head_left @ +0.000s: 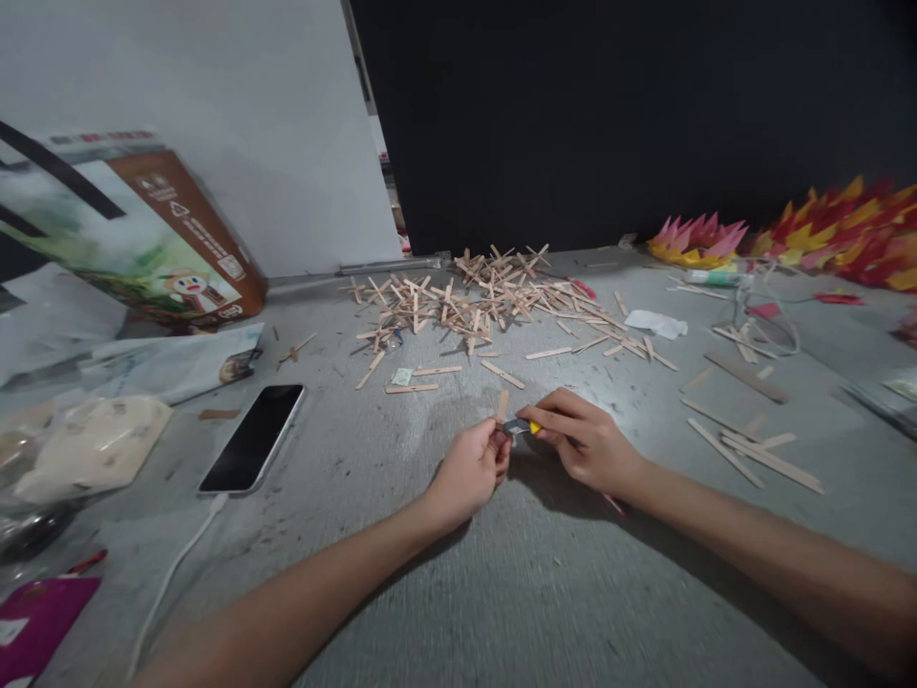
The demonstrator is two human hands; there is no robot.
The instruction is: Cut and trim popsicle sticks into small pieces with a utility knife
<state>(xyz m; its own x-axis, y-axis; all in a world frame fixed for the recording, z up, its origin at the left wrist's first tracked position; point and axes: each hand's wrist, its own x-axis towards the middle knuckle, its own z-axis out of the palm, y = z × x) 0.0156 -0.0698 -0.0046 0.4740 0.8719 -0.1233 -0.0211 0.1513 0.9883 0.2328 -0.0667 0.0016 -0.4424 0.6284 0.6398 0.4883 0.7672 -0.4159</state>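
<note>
1. Wooden stick [504,403]: pale, flat, narrow. Held just above the desk [401,592], near its middle. Upper end poking up past the fingers, lower part hidden.
2. Left grip [469,468]: pinched narrow on the stick.
3. Right grip [591,444]: wrapped around a cutter-like tool [534,427], yellow near the fingers, flat grey at the front. Grey end right at the stick; can't tell if cutting into it.
4. Beyond the hands: heap of crossed sticks [458,306], same pale wood, plus loose ones at the near edge.
5. Off to the right: more loose sticks [774,459]; farther back, pink-and-yellow paper piece [694,241].
6. Off to the left: phone [252,440] with white cable [176,573], printed bag [164,239] behind.
</note>
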